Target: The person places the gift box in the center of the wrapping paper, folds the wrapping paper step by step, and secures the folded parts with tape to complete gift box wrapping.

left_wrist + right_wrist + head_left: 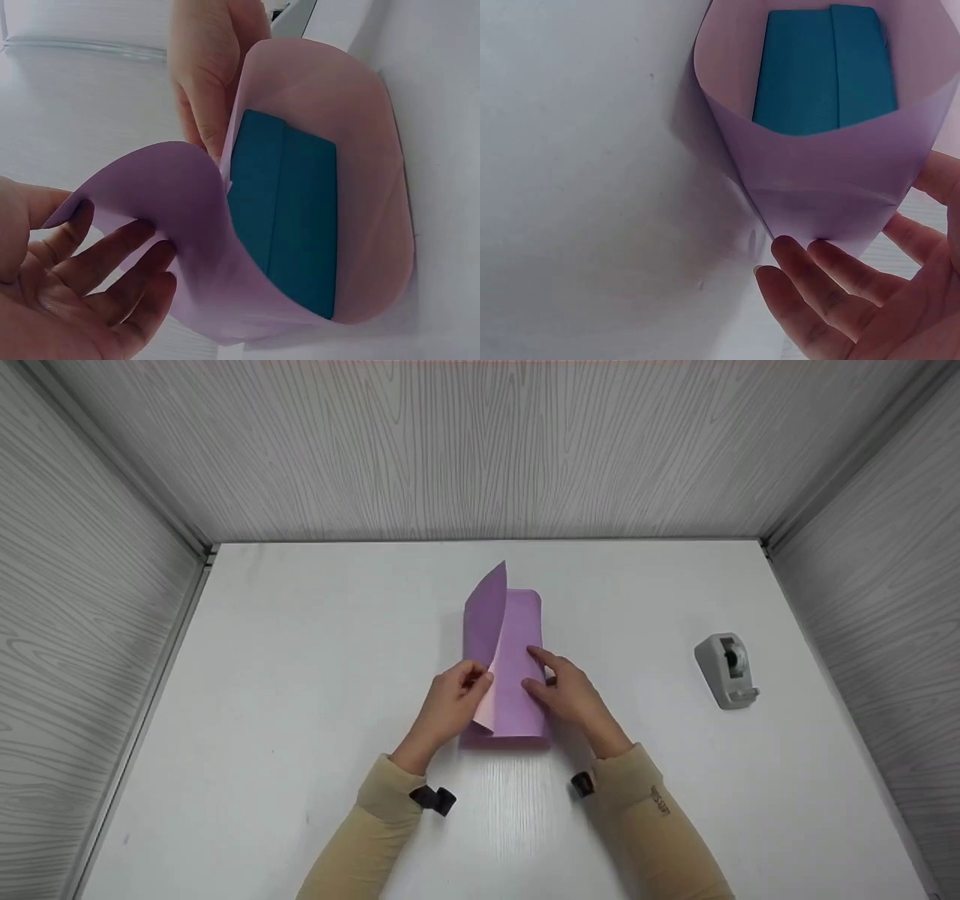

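A sheet of purple paper (519, 660), pink on its inner side, is folded around a teal box (289, 210) on the table. The box shows through the open end in both wrist views; the head view hides it. My left hand (454, 697) pinches the paper's loose edge between thumb and forefinger, and the flap above it stands up and curls. My right hand (571, 694) rests along the right side of the folded paper, thumb and forefinger on top. In the right wrist view, its other fingers (832, 289) lie against the paper's lower side.
A grey tape dispenser (727, 671) stands on the white table (315, 660), to the right of the paper. Grey wood-grain panels (480, 450) enclose the table at the back and both sides.
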{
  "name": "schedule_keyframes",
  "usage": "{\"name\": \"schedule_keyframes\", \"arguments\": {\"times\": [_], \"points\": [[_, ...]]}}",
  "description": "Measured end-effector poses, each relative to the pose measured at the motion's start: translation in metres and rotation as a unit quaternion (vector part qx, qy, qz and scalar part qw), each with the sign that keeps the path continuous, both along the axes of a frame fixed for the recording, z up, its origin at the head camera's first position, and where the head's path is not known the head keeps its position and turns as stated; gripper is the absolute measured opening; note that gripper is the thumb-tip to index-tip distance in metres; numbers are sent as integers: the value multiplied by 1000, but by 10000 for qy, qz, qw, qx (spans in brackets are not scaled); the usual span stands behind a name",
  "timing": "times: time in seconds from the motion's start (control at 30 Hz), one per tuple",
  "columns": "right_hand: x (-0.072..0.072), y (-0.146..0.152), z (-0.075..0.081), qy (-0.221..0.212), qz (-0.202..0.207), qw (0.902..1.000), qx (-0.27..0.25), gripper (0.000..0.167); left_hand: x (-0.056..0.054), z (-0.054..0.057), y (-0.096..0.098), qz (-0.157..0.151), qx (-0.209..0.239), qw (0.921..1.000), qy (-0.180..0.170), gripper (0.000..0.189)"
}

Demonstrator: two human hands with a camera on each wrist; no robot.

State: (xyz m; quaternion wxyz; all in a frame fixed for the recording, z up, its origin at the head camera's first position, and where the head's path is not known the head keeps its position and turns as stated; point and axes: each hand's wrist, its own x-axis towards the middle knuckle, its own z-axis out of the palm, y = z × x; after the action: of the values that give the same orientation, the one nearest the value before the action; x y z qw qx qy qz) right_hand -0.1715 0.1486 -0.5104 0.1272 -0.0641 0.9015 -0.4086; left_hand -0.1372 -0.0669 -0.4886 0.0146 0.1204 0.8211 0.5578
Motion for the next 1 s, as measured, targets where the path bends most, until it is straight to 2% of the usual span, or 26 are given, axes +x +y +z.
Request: {"name": "schedule_keyframes", "arguments": {"times": [0.2, 0.37, 0.57, 0.7, 0.83, 1.0], "points": [[0, 0, 1, 41, 7, 10000, -10, 62, -3, -9, 8, -215, -355, 9991, 129, 15], [-1, 0, 0, 44, 4, 10000, 10, 62, -5, -13, 12, -226, -716, 9969, 235, 14], [1, 1, -4, 44, 2, 9997, -227, 60, -6, -12, 17, -246, -1471, 9880, 411, 17], [3, 0, -6, 263, -68, 9992, -309, 58, -6, -12, 20, -177, -1835, 9810, 609, 17], [7, 0, -10, 662, -252, 9971, -273, 55, -5, -12, 22, -105, -1984, 9769, 792, 16], [10, 0, -12, 930, -373, 9948, -207, 50, -5, -12, 22, -113, -1977, 9767, 831, 16]]}}
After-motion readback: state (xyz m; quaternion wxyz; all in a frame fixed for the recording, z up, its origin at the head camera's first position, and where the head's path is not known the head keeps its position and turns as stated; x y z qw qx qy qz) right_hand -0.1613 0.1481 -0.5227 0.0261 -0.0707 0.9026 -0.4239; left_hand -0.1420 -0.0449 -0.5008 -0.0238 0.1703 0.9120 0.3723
